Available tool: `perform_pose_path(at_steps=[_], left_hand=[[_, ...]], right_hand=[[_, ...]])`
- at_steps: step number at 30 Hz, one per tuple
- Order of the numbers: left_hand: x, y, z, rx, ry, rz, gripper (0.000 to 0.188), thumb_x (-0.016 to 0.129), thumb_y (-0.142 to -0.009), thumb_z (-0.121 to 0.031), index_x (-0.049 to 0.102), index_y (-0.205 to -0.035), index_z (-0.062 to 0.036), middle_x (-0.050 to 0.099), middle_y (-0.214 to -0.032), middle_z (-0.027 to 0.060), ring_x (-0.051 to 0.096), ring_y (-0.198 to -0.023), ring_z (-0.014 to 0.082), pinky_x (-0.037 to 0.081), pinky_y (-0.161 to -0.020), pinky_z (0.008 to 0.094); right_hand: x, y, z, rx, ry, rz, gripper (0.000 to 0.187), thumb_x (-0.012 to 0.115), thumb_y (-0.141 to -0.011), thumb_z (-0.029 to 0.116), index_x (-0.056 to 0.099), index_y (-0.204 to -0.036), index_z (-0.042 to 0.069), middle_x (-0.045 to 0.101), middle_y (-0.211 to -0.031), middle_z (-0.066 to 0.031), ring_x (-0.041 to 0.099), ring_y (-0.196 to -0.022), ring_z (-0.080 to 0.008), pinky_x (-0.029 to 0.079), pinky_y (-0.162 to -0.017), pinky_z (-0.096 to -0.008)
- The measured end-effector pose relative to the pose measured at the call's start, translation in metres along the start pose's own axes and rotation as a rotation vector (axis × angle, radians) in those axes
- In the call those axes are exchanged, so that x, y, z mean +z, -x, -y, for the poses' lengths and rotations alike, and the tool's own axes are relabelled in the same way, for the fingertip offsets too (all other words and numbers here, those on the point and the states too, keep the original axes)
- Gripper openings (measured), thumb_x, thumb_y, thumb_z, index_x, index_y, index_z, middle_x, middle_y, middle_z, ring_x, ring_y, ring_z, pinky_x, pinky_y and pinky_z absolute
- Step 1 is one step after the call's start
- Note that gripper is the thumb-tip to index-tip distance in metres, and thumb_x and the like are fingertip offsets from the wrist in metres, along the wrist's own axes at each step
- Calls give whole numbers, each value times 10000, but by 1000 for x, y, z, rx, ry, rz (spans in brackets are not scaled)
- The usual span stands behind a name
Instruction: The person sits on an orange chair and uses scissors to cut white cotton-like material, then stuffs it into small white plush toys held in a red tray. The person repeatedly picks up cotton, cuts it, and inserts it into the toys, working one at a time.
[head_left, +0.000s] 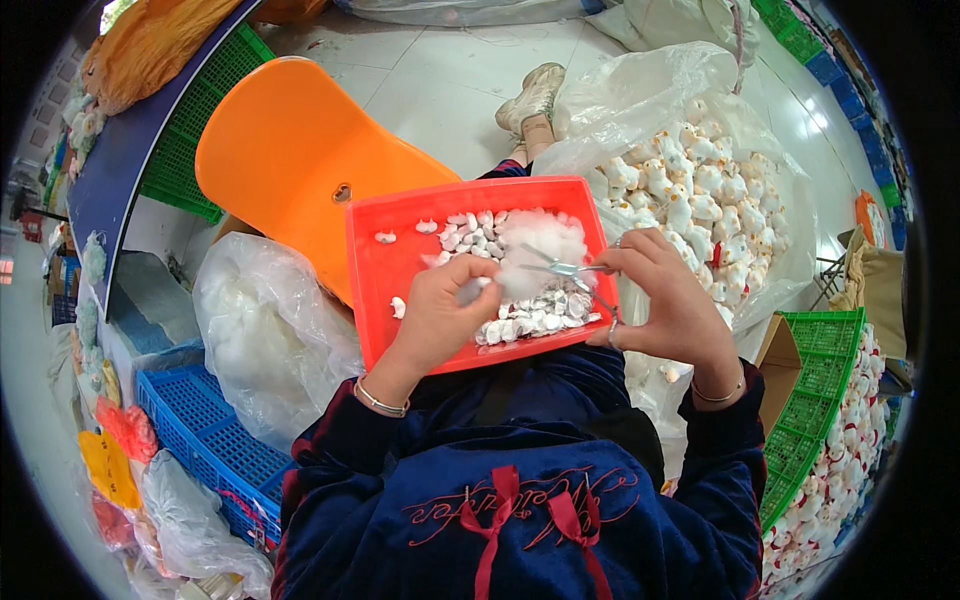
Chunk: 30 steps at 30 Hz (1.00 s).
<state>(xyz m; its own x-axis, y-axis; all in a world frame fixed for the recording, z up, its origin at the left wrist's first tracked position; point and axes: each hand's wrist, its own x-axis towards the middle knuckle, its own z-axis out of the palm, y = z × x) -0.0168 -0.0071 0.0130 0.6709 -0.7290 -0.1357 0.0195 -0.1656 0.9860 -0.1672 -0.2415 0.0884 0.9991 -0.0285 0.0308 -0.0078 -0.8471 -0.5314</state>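
A red plastic tray (375,310) rests on my lap. In it lie small white fabric pieces (472,235), a tuft of white stuffing fluff (545,232) and a heap of white and silvery pieces (545,315). My left hand (440,305) is closed in a pinch over the tray on a small white piece, mostly hidden by the fingers. My right hand (665,295) has its fingers in the ring handles of metal forceps (568,269). The forceps' jaws point left, parted, at the fluff near my left fingertips.
An orange chair (290,150) stands beyond the tray on the left. Beside it are a clear bag of stuffing (260,320) and a blue crate (205,410). On the right, a large clear bag (640,100) holds white plush toys (710,190); a green crate (820,390) stands nearer.
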Motion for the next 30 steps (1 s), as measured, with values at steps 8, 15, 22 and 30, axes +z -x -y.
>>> perform_pose_path(at_steps=[8,15,22,30], left_hand=[[-2,3,0,-43,78,-44,149,676,-963,-40,712,-1101,1,695,-851,0,604,-724,29,491,-643,213],[-7,-1,5,-74,315,-19,220,666,-1003,-88,734,-1187,13,710,-883,3,594,-727,32,484,-642,204],[-11,-2,7,-56,255,50,184,655,-1004,-84,754,-1137,-5,677,-827,6,545,-625,39,429,-554,188],[-31,-12,-16,-197,53,238,167,740,-943,-115,759,-1075,-15,672,-788,-11,591,-651,44,455,-568,212]], right_hand=[[18,4,-2,63,87,107,428,832,-719,244,737,-1114,110,681,-973,-58,613,-1031,-273,425,-859,-418],[21,1,2,74,57,117,358,817,-755,243,753,-1084,118,679,-897,-62,637,-958,-261,406,-820,-416],[24,1,5,14,25,102,345,805,-772,238,743,-1088,113,657,-901,-63,633,-950,-270,408,-814,-410],[15,-3,8,0,63,166,327,814,-759,242,748,-1052,114,655,-897,-58,632,-957,-266,418,-819,-416]])
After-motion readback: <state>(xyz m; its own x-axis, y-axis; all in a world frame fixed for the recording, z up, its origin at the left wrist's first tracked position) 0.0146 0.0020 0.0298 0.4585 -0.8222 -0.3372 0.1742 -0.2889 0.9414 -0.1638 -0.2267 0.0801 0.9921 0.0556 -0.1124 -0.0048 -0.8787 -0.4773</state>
